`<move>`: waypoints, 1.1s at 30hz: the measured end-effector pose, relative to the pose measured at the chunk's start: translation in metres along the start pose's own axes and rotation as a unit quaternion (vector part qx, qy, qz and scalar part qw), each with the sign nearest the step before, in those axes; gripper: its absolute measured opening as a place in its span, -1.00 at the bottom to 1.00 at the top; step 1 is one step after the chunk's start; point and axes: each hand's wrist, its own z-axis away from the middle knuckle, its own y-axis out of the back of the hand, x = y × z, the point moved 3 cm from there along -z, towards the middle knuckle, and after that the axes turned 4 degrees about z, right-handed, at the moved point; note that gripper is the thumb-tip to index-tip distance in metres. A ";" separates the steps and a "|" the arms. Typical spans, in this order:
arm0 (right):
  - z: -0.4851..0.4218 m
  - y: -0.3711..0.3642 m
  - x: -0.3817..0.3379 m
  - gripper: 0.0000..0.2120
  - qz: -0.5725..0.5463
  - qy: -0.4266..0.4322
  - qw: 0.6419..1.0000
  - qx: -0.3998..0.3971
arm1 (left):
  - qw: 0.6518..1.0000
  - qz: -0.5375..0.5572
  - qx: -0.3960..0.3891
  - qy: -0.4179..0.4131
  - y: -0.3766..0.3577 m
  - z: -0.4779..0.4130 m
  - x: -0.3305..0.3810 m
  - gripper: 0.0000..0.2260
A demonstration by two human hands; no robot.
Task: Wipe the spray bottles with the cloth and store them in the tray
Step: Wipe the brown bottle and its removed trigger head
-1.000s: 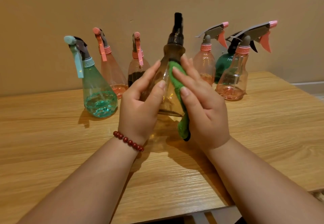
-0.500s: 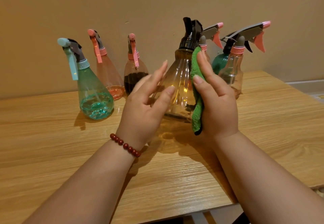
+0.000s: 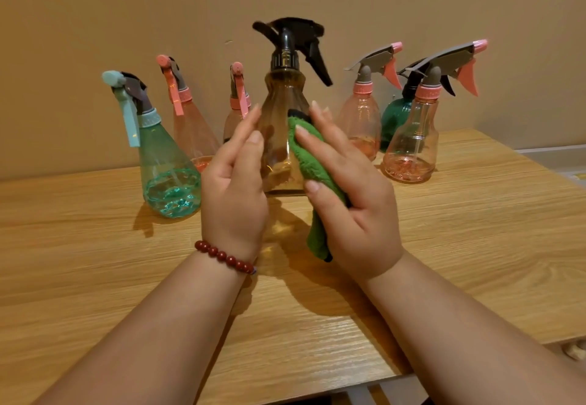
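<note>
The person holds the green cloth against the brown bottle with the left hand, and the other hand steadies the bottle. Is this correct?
Not quite. In the head view the right hand holds the green cloth against the brown bottle, and the left hand steadies it.

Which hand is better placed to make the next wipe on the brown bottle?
The right hand: it holds the green cloth against the brown bottle, on its side. The left hand has no cloth; its straight fingers only steady the other side.
</note>
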 end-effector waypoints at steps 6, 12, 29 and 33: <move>-0.005 0.006 0.010 -0.60 -0.079 -0.153 0.985 0.028 | 0.992 -0.097 -0.057 -0.058 -0.006 0.012 0.003 -0.66; -0.004 0.007 0.012 -0.56 -0.091 -0.160 0.983 -0.010 | 0.991 -0.114 -0.029 -0.068 -0.008 0.011 0.004 -0.66; -0.003 0.005 0.011 -0.56 -0.105 -0.182 0.978 -0.008 | 0.996 -0.081 -0.027 -0.014 -0.004 0.010 0.002 -0.66; 0.000 -0.001 0.010 -0.58 -0.106 -0.179 0.978 -0.003 | 0.999 -0.043 0.000 -0.007 -0.001 0.005 0.003 -0.62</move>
